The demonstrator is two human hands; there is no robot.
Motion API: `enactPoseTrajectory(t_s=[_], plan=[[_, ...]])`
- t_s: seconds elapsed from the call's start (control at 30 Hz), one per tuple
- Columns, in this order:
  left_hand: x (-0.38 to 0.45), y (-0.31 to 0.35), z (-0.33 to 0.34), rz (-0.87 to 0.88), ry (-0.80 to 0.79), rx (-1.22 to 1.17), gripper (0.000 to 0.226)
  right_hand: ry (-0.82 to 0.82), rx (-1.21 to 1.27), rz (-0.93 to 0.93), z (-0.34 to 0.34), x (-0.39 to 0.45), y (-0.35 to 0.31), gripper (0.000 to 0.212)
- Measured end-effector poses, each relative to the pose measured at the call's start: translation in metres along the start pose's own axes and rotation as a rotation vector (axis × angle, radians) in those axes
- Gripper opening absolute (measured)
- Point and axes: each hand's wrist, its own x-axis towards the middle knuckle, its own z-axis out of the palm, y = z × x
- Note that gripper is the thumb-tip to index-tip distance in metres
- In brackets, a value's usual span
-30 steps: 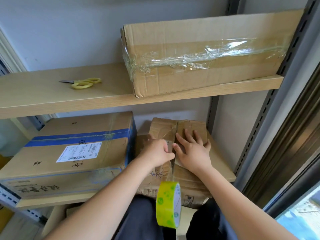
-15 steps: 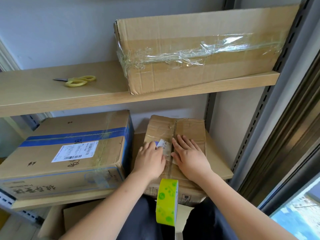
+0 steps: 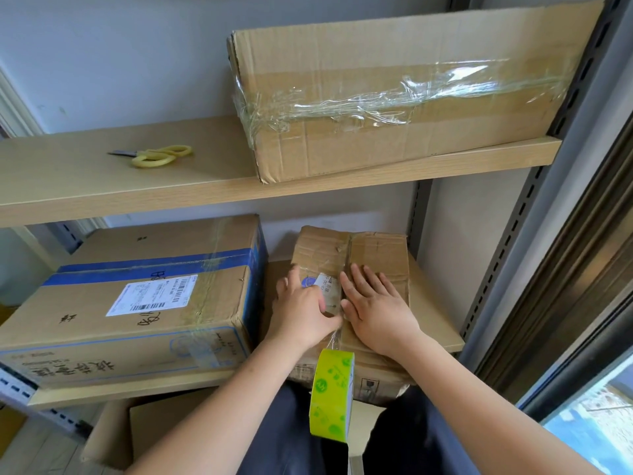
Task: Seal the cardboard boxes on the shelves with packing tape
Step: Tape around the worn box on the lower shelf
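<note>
Both the left hand and right hand lie flat, fingers straight, smoothing tape onto the small box on the lower shelf. The tape roll hangs uncut; the other boxes look sealed.

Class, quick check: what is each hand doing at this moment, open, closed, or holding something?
Left hand: open, fingers pressing the tape down on the small box.
Right hand: open, flat on the same box's top.
</note>
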Motion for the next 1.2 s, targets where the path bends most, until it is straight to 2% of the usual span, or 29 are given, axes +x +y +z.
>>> enactPoseTrajectory(t_s=[0.07,0.13,0.2,0.27,0.37,0.47,0.53,0.57,0.63,0.7,0.73,0.8,0.87,0.97,1.07,1.2], plan=[[0.003,-0.008,-0.001,0.036,0.051,-0.089,0.034,-0.033,-0.021,-0.011,0.001,0.0,0.0,0.09],[0.008,-0.022,-0.009,0.011,0.083,-0.234,0.05,-0.063,-0.029,-0.006,0.002,0.001,-0.002,0.092],[0.012,-0.038,-0.011,-0.095,-0.014,-0.303,0.081,-0.094,-0.057,0.017,0.003,0.005,-0.004,0.08],[0.008,-0.048,-0.001,-0.156,-0.112,-0.353,0.087,-0.159,-0.086,0.038,0.003,0.012,-0.01,0.065],[0.008,-0.051,0.01,-0.222,0.0,-0.483,0.056,-0.213,-0.096,0.029,-0.002,0.022,-0.016,0.064],[-0.004,-0.035,-0.01,-0.316,0.307,-0.434,0.031,-0.189,-0.041,0.026,-0.004,0.022,-0.014,0.064],[-0.034,-0.017,-0.027,-0.325,0.475,-0.509,0.014,-0.171,0.031,0.015,-0.006,0.02,-0.013,0.063],[-0.051,-0.007,-0.033,-0.328,0.46,-0.574,0.025,-0.176,0.075,0.015,-0.008,0.018,-0.013,0.064],[-0.082,0.014,-0.04,-0.355,0.214,-0.682,0.05,-0.226,0.135,0.029,-0.01,0.014,-0.013,0.068],[-0.101,0.027,-0.035,-0.412,-0.056,-0.878,0.055,-0.283,0.082,0.011,-0.008,0.01,-0.015,0.07],[-0.107,0.032,-0.032,-0.431,-0.135,-1.04,0.055,-0.293,0.042,0.006,-0.006,0.009,-0.016,0.07],[-0.117,0.03,-0.026,-0.386,-0.146,-1.187,0.054,-0.299,0.004,0.022,-0.004,0.013,-0.017,0.067],[-0.129,0.017,-0.016,-0.33,-0.13,-1.116,0.055,-0.313,-0.028,0.039,-0.003,0.022,-0.017,0.066],[-0.152,-0.001,0.001,-0.322,-0.222,-1.071,0.055,-0.341,-0.088,0.016,0.0,0.031,-0.015,0.064],[-0.155,-0.008,0.025,-0.315,-0.236,-1.003,0.051,-0.36,-0.114,-0.001,-0.001,0.038,-0.014,0.065],[-0.136,-0.009,0.045,-0.258,-0.218,-1.08,0.052,-0.316,0.057,-0.018,-0.029,0.025,-0.022,0.08]])
